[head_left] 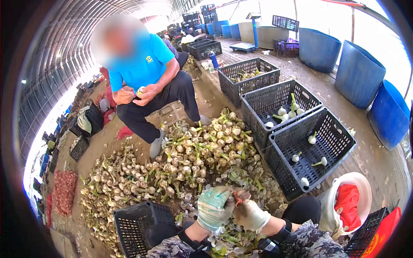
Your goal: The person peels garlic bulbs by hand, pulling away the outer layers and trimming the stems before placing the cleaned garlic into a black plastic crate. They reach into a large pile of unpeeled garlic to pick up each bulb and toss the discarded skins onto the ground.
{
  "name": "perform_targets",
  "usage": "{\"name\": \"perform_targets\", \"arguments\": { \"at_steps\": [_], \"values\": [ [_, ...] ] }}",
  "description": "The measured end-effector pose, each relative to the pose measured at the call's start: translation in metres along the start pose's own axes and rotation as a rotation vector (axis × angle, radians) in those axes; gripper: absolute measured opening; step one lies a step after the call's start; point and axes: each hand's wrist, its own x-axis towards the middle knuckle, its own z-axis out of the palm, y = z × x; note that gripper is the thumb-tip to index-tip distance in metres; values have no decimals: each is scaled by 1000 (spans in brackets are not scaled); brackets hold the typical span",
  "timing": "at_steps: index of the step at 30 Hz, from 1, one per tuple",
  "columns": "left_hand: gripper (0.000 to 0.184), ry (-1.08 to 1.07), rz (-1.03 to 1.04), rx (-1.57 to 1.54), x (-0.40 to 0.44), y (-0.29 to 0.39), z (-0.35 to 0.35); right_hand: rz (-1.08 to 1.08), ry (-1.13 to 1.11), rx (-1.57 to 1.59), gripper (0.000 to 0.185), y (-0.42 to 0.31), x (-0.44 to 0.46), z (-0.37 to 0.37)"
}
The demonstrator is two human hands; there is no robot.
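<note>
My left hand (214, 209), in a green-and-white striped glove, is closed with its fingers curled. Right beside it, my right hand (251, 213) is closed too, in a pale glove stained brown. Between the fingertips shows a small brown and orange-red piece (238, 198); its kind, and which hand grips it, I cannot make out. Both hands are above a litter of peeled garlic skins (232, 236). Just beyond them spreads a large heap of garlic bulbs (202, 155) with green and dry stems.
Black crates (312, 150) holding a few peeled garlic bulbs (295, 157) line the right. A white bucket (365, 189) with red cloth stands near my right knee. Another black crate (144, 225) is at my left. Opposite sits a person (144, 81) holding a bulb. Blue tubs (359, 75) stand behind.
</note>
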Motion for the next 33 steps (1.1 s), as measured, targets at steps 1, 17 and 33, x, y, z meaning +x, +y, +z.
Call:
{"name": "perform_targets", "arguments": {
  "at_steps": [1,17,33],
  "values": [
    [31,-10,-30,2,0,-1,1,-126,44,-426,33,18,-5,11],
    [56,47,-911,-1289,6,2,9,-821,364,-1845,36,122,11,96],
    [83,-26,-266,-83,-5,1,-22,-858,256,-1899,37,154,26,100]
  ]
}}
